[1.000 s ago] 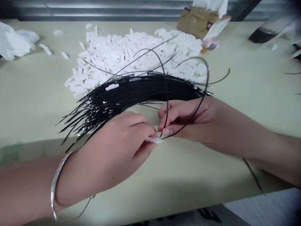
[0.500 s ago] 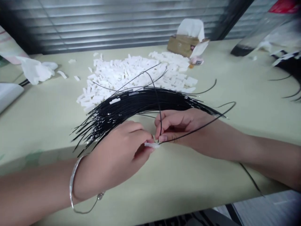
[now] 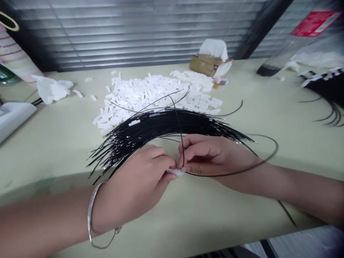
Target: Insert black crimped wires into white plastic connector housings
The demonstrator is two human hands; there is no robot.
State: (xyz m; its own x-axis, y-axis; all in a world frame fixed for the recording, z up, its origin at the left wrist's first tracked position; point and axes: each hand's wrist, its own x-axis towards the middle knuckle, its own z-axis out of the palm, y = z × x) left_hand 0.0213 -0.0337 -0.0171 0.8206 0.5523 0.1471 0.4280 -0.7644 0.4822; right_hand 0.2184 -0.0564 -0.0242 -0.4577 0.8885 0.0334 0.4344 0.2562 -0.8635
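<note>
Two bare hands work over a pale green workbench (image 3: 48,143), with a mound of white plastic pieces (image 3: 150,89) beyond them. A fanned bundle of black wires (image 3: 166,123) arcs just behind the left hand (image 3: 131,190), which wears a silver bangle (image 3: 90,215). The left fingertips (image 3: 168,161) are clenched on a white perforated connector strip (image 3: 175,172), which projects from them toward the right hand (image 3: 215,157). The right fingertips (image 3: 185,168) grasp a single black wire (image 3: 182,150) just beside the strip's right end. Whether the wire's tip enters the strip is too small to tell.
</note>
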